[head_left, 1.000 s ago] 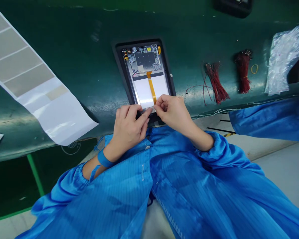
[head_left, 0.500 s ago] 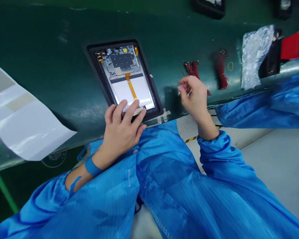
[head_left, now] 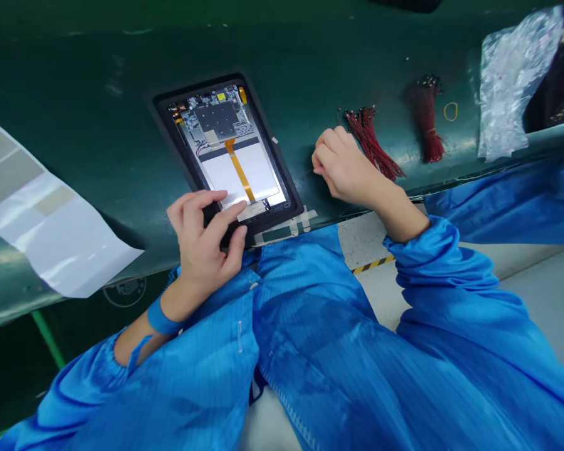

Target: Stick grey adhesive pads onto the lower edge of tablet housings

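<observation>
An opened tablet [head_left: 239, 166] lies in a black frame on the green bench, its circuit board [head_left: 220, 119], white battery area and orange ribbon cable [head_left: 239, 169] bare. My left hand [head_left: 205, 235] rests over its lower left corner, fingers apart, the index fingertip near the lower end of the ribbon cable. To the right of the tablet, my right hand [head_left: 341, 164] is held above the bench with curled fingers pinched together. Whatever those fingers hold is hidden. Just beyond that hand lies a bundle of dark red wires [head_left: 373, 141].
A second red wire bundle [head_left: 431, 122] and a yellow rubber band [head_left: 450, 111] lie farther right, beside a clear plastic bag [head_left: 512, 81]. Printed sheets [head_left: 51, 213] hang over the bench edge at left. A blue sleeve [head_left: 512, 188] of another person shows at right.
My right hand has moved left, away from the wire bundle and nearer the tablet, its fingers curling more. My left hand has shifted left and its fingers have spread. The view has also shifted.
</observation>
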A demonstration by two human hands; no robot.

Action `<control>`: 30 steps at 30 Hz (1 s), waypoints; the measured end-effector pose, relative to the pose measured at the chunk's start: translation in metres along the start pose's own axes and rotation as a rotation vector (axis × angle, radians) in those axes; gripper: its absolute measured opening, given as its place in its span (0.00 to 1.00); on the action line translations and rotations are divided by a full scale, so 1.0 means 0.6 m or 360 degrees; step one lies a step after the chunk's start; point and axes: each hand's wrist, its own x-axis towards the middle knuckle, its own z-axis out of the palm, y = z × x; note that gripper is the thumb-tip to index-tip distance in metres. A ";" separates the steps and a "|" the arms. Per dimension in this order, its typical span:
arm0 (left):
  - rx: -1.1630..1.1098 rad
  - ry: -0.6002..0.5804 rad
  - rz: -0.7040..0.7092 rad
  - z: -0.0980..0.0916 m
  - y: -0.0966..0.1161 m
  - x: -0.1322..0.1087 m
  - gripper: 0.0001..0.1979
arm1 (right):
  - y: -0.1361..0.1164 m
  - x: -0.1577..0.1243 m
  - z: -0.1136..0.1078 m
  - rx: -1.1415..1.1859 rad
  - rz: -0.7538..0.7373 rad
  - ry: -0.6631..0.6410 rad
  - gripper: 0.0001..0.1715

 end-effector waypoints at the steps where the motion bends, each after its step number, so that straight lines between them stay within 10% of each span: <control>1: -0.0034 0.0053 -0.0026 0.000 0.009 0.010 0.16 | -0.015 0.000 -0.005 0.0028 -0.0057 0.0027 0.12; 10: -0.0058 0.0023 0.0088 0.009 0.047 0.077 0.10 | -0.126 0.006 -0.032 0.0546 -0.0285 -0.0191 0.07; 18: -0.0631 -0.0018 -0.0592 -0.008 0.054 0.071 0.04 | -0.133 0.013 -0.014 0.0705 -0.0288 0.0004 0.07; 30: -0.0253 0.0043 -0.0367 -0.007 0.023 0.031 0.04 | -0.078 0.028 -0.028 0.0518 -0.0384 -0.0476 0.11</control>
